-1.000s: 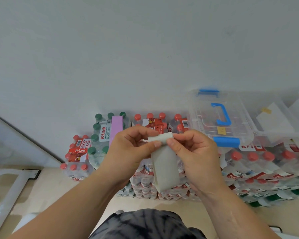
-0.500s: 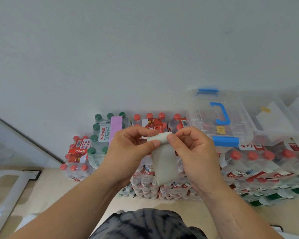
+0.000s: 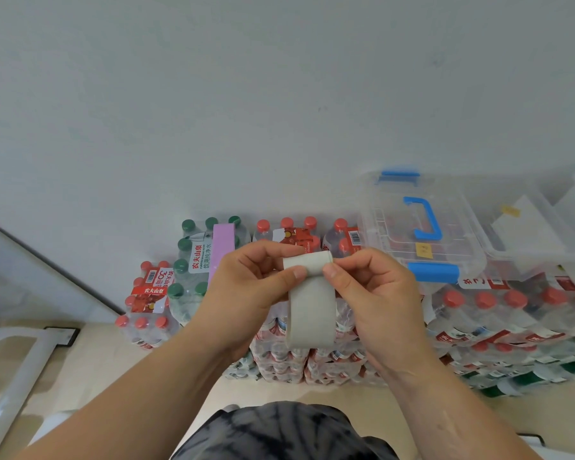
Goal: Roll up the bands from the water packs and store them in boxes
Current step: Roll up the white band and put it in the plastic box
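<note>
A pale grey band [image 3: 311,310] hangs in front of me, its top end wound into a small roll. My left hand [image 3: 246,290] pinches the roll's left side with thumb and fingers. My right hand [image 3: 372,293] pinches its right side, thumb on the front. The loose tail drops below both hands. Behind them stand stacked water packs [image 3: 279,353] with red caps. A pink band [image 3: 222,250] lies across a green-capped pack [image 3: 193,260]. A clear box with a blue handle [image 3: 422,224] sits closed on packs at right.
A second clear lidded box [image 3: 531,230] holds white sheets at the far right. More red-capped packs [image 3: 512,313] run along the right. A small pack [image 3: 146,293] stands at left. A white frame [image 3: 14,370] sits on the floor at lower left. A plain wall fills the upper half.
The roll at the top has grown a little and the hanging tail has become shorter. Both hands have stayed in nearly the same place.
</note>
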A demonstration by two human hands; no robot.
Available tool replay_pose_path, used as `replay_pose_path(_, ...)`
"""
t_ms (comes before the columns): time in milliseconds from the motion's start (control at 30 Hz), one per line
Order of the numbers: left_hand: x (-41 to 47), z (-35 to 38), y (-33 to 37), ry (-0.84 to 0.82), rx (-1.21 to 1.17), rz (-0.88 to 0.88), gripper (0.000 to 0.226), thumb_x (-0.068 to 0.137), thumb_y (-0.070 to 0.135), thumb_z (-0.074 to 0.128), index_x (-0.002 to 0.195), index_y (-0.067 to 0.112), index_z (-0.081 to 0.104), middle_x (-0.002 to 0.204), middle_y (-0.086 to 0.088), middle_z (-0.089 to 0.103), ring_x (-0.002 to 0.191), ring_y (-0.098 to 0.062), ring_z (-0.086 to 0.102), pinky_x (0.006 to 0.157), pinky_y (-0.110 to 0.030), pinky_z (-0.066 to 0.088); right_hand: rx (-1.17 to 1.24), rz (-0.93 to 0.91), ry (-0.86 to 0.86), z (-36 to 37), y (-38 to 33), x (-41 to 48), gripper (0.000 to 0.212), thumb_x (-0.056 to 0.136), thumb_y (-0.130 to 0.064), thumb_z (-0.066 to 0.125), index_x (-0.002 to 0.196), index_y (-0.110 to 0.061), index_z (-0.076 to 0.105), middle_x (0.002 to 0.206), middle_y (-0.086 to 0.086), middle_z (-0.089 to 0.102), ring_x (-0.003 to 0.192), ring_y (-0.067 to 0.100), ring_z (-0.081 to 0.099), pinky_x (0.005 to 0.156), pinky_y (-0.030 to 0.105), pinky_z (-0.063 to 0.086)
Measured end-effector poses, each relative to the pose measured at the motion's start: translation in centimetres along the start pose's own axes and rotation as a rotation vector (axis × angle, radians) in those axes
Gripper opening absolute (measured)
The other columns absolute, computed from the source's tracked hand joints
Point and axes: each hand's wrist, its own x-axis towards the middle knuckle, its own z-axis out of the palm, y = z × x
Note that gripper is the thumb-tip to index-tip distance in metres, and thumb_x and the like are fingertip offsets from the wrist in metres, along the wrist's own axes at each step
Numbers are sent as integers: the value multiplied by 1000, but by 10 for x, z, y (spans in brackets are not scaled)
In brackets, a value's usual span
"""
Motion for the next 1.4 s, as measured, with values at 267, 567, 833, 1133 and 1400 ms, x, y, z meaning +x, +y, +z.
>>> replay_pose_path(267,-1,1,-1,14,29,24,25,77,-11,72,87,13,74,86,-8,78,78,-17,73,66,-22,56,-66,12,28,2,1,-1,15,79,-27,76,83,-14,70,79,2,75,73,16,71,69,32,62)
replay_pose_path(567,-1,-1,0,-84,-18,10,21,73,18,74,94,22,77,101,-20,73,89,-26,72,73,-32,59,20,-9,21,-2,2,1,6,75,-24,76,77,-20,71,83,3,74,77,13,69,71,28,60)
replay_pose_path(833,3,-1,-2,-18,-7,68,23,67,6,75,90,9,72,90,-7,77,79,-15,72,65,-20,55,70,43,5,2,-2,0,28,72,-29,76,87,-6,68,77,3,75,70,13,70,62,28,59)
replay_pose_path(1133,2,3,3,-55,-24,27,20,75,6,73,95,10,72,84,-8,73,72,-14,70,60,-22,54,36,-33,51,-1,1,1,6,77,-18,78,76,-18,72,81,7,74,75,15,70,70,27,60)
replay_pose_path(1400,3,-1,3,-7,15,2,23,69,18,76,91,13,75,97,-30,69,80,-25,71,64,-27,57,46,-11,14,1,-3,1,18,74,-22,77,84,-9,69,81,1,76,75,11,72,67,22,57)
